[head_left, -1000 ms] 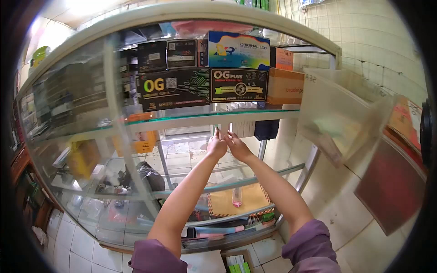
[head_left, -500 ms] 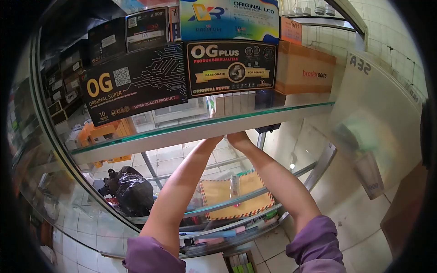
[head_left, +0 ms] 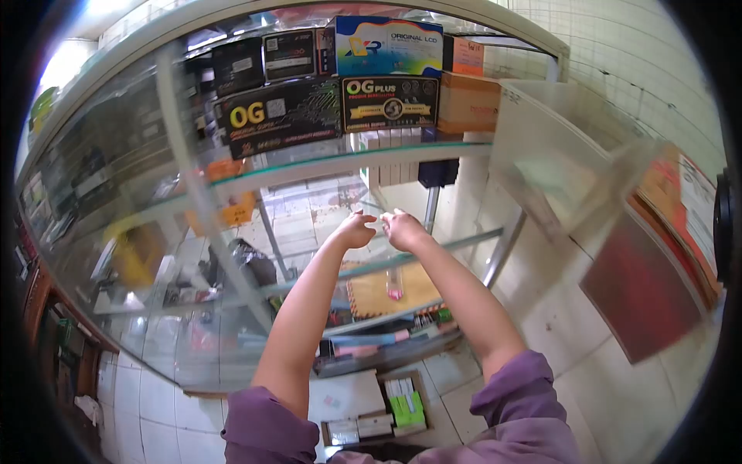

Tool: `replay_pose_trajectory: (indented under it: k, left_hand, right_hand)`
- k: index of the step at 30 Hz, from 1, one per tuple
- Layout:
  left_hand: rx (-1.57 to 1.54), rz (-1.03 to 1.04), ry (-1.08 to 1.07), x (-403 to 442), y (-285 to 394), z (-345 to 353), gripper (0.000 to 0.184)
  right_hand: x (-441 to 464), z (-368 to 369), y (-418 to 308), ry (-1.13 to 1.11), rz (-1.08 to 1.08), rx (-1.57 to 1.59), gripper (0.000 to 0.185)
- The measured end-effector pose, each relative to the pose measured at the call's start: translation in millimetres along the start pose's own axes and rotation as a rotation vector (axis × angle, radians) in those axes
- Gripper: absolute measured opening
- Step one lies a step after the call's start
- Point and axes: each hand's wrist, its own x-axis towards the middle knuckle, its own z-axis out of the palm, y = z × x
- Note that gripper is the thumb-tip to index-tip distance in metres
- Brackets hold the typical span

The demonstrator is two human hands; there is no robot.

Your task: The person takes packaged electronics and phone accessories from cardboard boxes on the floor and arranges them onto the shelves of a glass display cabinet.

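Both arms reach into a glass display cabinet. My left hand [head_left: 357, 230] is curled, with thumb and forefinger towards the other hand. My right hand [head_left: 403, 230] faces it a short gap away, fingers bent in a pinch. Anything between the fingertips is too small and blurred to name. The hands are just below the upper glass shelf [head_left: 309, 172]. Under them, on a lower level, lies a tan envelope [head_left: 371, 292] with a striped border, a small clear item with a pink end [head_left: 395, 286] on it.
On the upper shelf stand a black OG box [head_left: 282, 120], an OG Plus box [head_left: 390, 104], a blue LCD box [head_left: 389, 45] and a brown carton [head_left: 468, 104]. A black plastic bag [head_left: 253, 263] is at lower left. A box of small packs [head_left: 407, 408] sits below. A pale bin [head_left: 553, 155] stands right.
My hands, hidden behind the shelf edge before, now show below it. The view has drawn back, so more of the cabinet and the boxes below is visible.
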Motion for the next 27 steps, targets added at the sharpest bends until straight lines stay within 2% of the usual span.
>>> replay_pose_trajectory:
  k: [2, 4, 5, 6, 8, 9, 11, 12, 13, 15, 17, 18, 19, 20, 21, 22, 24, 25, 27]
  left_hand:
    - [0.041, 0.057, 0.077, -44, 6, 9, 0.049]
    - [0.042, 0.113, 0.159, -92, 6, 24, 0.051]
    - [0.122, 0.129, 0.244, -127, 11, 34, 0.052]
    - [0.222, 0.155, 0.269, -163, 21, 37, 0.055]
    - [0.194, 0.064, 0.093, -230, 39, 36, 0.055]
    - [0.143, 0.011, -0.02, -260, 40, 43, 0.055]
    - [0.109, 0.045, 0.099, -318, 25, 68, 0.052]
    - [0.113, 0.026, 0.159, -341, 12, 81, 0.049]
    - [0.049, -0.043, 0.156, -363, -1, 91, 0.048]
    - [-0.077, -0.174, 0.171, -403, -27, 110, 0.045]
    - [-0.094, -0.242, 0.258, -437, -81, 152, 0.044]
    - [-0.228, -0.451, 0.236, -446, -126, 189, 0.044]
    - [-0.383, -0.435, 0.345, -465, -154, 219, 0.045]
    - [-0.211, -0.524, 0.395, -482, -169, 240, 0.045]
    - [-0.216, -0.671, 0.313, -492, -204, 271, 0.043]
    - [-0.271, -0.73, 0.331, -501, -203, 278, 0.043]
    - [-0.307, -0.832, 0.325, -502, -212, 295, 0.04]
    - [-0.447, -0.872, 0.375, -496, -217, 305, 0.04]
    - [-0.634, -0.97, 0.409, -477, -233, 320, 0.044]
  right_hand:
    - [-38, -5, -10, 0.014, 0.035, -0.021, 0.036]
    - [-81, -18, -18, 0.029, 0.073, 0.109, 0.034]
    - [-115, -29, -30, 0.056, 0.043, 0.044, 0.033]
    - [-128, -4, -15, 0.201, -0.063, -0.005, 0.033]
    - [-195, -19, -42, 0.022, 0.06, 0.055, 0.037]
    - [-230, -8, -51, 0.009, 0.067, 0.115, 0.038]
    - [-291, 9, -66, 0.005, 0.075, 0.221, 0.041]
    - [-293, 61, -35, 0.109, -0.101, 0.12, 0.046]
    - [-306, 92, -25, 0.112, -0.148, 0.226, 0.044]
    - [-348, 112, -39, -0.094, 0.044, 0.383, 0.042]
    - [-377, 174, -28, -0.115, 0.108, 0.655, 0.039]
    - [-386, 224, -12, -0.111, 0.141, 0.728, 0.035]
    - [-404, 266, -8, -0.019, 0.273, 0.766, 0.031]
    - [-417, 265, -20, -0.217, 0.443, 0.718, 0.029]
    - [-427, 311, -12, -0.223, 0.523, 0.785, 0.027]
    - [-434, 307, -22, -0.336, 0.758, 1.004, 0.024]
    - [-443, 339, -16, -0.383, 0.803, 1.271, 0.022]
    - [-444, 336, -24, -0.327, 0.855, 1.351, 0.026]
    - [-429, 334, -30, -0.34, 0.883, 1.306, 0.033]
